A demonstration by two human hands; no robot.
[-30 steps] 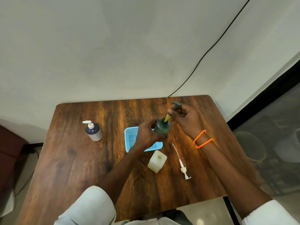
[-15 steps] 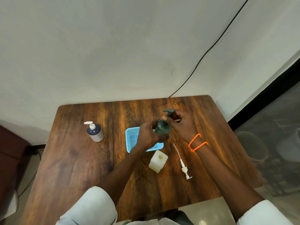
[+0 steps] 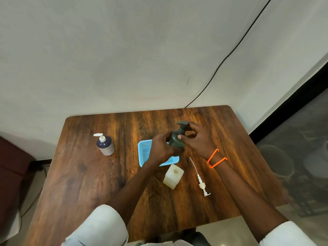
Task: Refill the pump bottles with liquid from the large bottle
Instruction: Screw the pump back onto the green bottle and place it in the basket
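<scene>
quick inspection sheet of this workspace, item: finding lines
surface: wooden table, no spills seen
job's things: green pump bottle held upright, pump on; square white bottle open; loose white pump lying flat; dark bottle with white pump standing apart
clutter: blue basket
grippers: left hand grips the green bottle's body; right hand at its collar
cables: black cable on wall
surroundings: plain wall, dark floor at right

Left hand [image 3: 160,148] grips the green bottle [image 3: 175,142] over the blue basket [image 3: 144,153]; right hand [image 3: 197,139] pinches its pump [image 3: 182,126] collar. An open white bottle [image 3: 173,176] stands near, a loose pump tube [image 3: 199,176] beside it, a dark bottle [image 3: 105,144] far left on the table [image 3: 79,174].
</scene>
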